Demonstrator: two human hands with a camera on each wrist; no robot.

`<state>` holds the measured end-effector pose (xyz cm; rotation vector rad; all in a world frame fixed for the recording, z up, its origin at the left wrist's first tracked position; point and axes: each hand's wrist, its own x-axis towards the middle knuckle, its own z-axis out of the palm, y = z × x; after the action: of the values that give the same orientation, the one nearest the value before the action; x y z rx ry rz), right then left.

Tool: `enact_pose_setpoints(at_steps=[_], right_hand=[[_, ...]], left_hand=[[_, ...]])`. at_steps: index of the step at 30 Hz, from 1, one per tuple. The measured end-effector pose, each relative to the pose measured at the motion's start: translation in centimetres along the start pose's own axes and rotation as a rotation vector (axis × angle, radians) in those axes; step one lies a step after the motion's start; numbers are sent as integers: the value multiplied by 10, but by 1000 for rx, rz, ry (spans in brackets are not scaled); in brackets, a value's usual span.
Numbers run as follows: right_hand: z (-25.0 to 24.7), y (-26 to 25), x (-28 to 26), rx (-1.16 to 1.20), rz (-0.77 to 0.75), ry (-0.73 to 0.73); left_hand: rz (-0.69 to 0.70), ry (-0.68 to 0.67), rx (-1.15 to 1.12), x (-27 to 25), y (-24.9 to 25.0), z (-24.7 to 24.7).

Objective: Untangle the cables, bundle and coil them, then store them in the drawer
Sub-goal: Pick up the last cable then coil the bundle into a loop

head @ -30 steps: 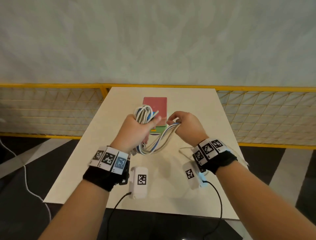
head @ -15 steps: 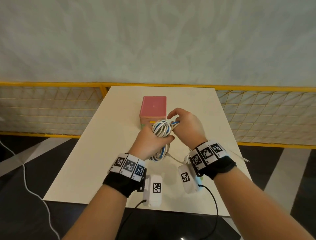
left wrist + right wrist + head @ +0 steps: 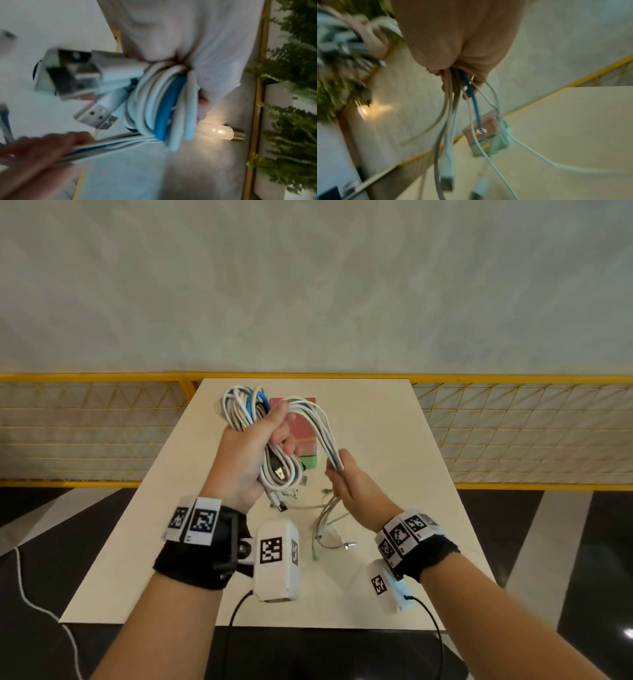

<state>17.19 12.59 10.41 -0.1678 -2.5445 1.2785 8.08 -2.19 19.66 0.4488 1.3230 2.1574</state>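
A coil of white and blue cables [image 3: 246, 412] is held up above the table, my left hand [image 3: 260, 440] gripping it around the middle. USB plugs [image 3: 279, 472] hang from its lower end; close up, the coil [image 3: 164, 105] wraps against my palm. Loose strands [image 3: 318, 426] arc from the coil down to my right hand [image 3: 342, 477], which pinches them together. Their free ends [image 3: 447, 180] dangle below the right hand's fingers. Behind the hands stands a small pink and green drawer box [image 3: 301, 433], partly hidden.
The cream table [image 3: 394, 440] carries a few thin loose cable ends [image 3: 329, 529] near my right wrist. A yellow mesh railing [image 3: 513, 422] runs behind the table, and dark floor lies on both sides. A white cord [image 3: 30, 604] trails on the floor at left.
Both hands rose away from the drawer box. The left hand lifted the coil higher, and the right hand drew the loose strands out to the right and downward.
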Motion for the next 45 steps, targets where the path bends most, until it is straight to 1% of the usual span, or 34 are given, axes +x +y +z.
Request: enact_pose_setpoints(at_steps=[2, 4, 6, 7, 8, 10, 11, 12, 13, 15, 18, 19, 20, 22, 24, 25, 27, 29, 31, 32, 34, 36, 37, 38, 40, 42, 45], right_hand=[[3, 14, 1, -64, 79, -44], [-3, 20, 7, -100, 156, -88], [-18, 14, 13, -104, 176, -117], [-25, 5, 15, -75, 159, -101], [-32, -8, 18, -48, 106, -58], [-40, -40, 23, -6, -75, 31], [-41, -53, 28, 22, -153, 36], [-40, -63, 32, 53, -207, 12], [-37, -68, 36, 71, -233, -24], [-32, -67, 38, 97, -194, -66], [-27, -54, 28, 209, -33, -115], [-27, -51, 23, 254, -5, -130], [-27, -50, 19, 291, -1, -130], [-29, -53, 15, 357, -21, -95], [-31, -56, 15, 391, -31, -65], [-32, -58, 16, 369, -34, -62], [-32, -62, 19, 229, -32, -74], [-31, -65, 20, 81, -53, -95], [-28, -66, 20, 19, -82, -94], [-26, -65, 19, 11, -88, -82], [-21, -62, 16, 57, -64, -56], [-17, -56, 15, 144, -10, -45], [-16, -55, 14, 169, 10, -32], [-16, -53, 13, 184, 17, -6], [-16, -55, 11, 203, 7, 90], [-16, -62, 11, 202, -34, 165], [-11, -74, 8, 84, -109, 195]], left_hand=[[-3, -32, 39, -2, 5, 2], [8, 8, 155, -4, 4, -2], [71, 67, 327, -2, 3, -10], [106, 82, 436, -1, 4, -12], [131, 86, 543, -2, 6, -13], [174, 67, 705, -5, 9, -9], [205, 41, 759, -8, 10, -7], [235, 3, 791, -11, 11, -3], [260, -40, 802, -13, 12, -1], [287, -66, 815, -15, 18, 0], [305, 28, 725, -13, 32, -12], [314, 57, 705, -13, 36, -17], [319, 83, 723, -12, 40, -23], [307, 115, 831, -10, 41, -32], [255, 102, 911, -9, 37, -38], [221, 83, 937, -10, 34, -38], [187, 41, 971, -12, 28, -35], [205, 28, 981, -14, 22, -30], [246, 46, 989, -14, 18, -26], [267, 64, 984, -14, 16, -24], [312, 144, 929, -12, 13, -21], [308, 258, 826, -10, 10, -20], [283, 294, 789, -10, 10, -19], [250, 298, 793, -10, 8, -19], [192, 240, 888, -11, 3, -21], [161, 190, 969, -11, -1, -21], [110, 131, 926, -13, -5, -17]])
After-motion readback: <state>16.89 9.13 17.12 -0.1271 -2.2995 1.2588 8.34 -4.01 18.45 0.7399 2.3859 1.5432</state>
